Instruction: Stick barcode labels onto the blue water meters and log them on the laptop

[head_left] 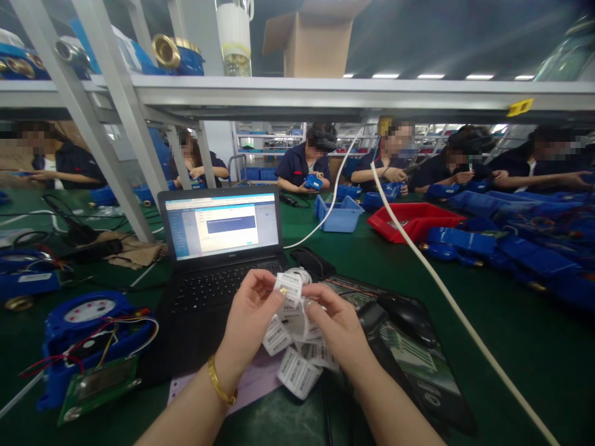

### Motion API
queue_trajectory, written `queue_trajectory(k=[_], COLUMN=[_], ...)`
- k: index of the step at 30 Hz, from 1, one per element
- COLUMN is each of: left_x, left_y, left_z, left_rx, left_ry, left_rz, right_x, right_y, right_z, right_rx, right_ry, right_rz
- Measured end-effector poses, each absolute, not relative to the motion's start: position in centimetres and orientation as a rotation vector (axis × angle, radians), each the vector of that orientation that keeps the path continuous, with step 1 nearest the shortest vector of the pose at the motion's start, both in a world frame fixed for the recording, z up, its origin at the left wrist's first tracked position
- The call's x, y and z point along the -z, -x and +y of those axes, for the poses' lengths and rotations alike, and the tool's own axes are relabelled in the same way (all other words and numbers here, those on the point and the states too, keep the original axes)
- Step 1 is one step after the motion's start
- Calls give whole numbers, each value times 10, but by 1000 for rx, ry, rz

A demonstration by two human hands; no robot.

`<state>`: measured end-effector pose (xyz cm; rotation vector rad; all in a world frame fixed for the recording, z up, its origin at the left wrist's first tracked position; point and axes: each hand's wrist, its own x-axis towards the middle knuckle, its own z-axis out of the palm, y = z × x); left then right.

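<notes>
Both my hands hold a tangled strip of white barcode labels (297,347) over the front of an open black laptop (218,248). My left hand (248,322), with a gold bracelet at the wrist, pinches the top label between thumb and fingers. My right hand (337,325) is curled round the strip from the right. Loose loops of labels hang below both hands. The laptop screen shows a light window with a blue bar.
A blue meter with loose wires and a green circuit board (88,347) lies at the left. A black mouse (406,313) sits on a pad at the right. A white cable (446,297) crosses the green table. Blue and red bins and several seated workers are behind.
</notes>
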<state>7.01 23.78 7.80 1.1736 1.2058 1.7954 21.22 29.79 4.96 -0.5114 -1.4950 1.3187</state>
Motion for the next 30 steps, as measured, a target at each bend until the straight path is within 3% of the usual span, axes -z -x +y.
queue_trajectory(k=[9, 21, 30], left_x=[-78, -75, -81], left_y=[-76, -71, -77], left_z=[236, 237, 234], left_rx=[-1566, -1602, -1563], left_ry=[-1669, -1031, -1272], left_rz=[1512, 1464, 1606], right_x=[-44, -51, -49], right_y=[-215, -213, -219], right_z=[303, 293, 294], right_rx=[-965, -616, -346], right_ry=[488, 464, 491], right_rz=[-1560, -1714, -1734])
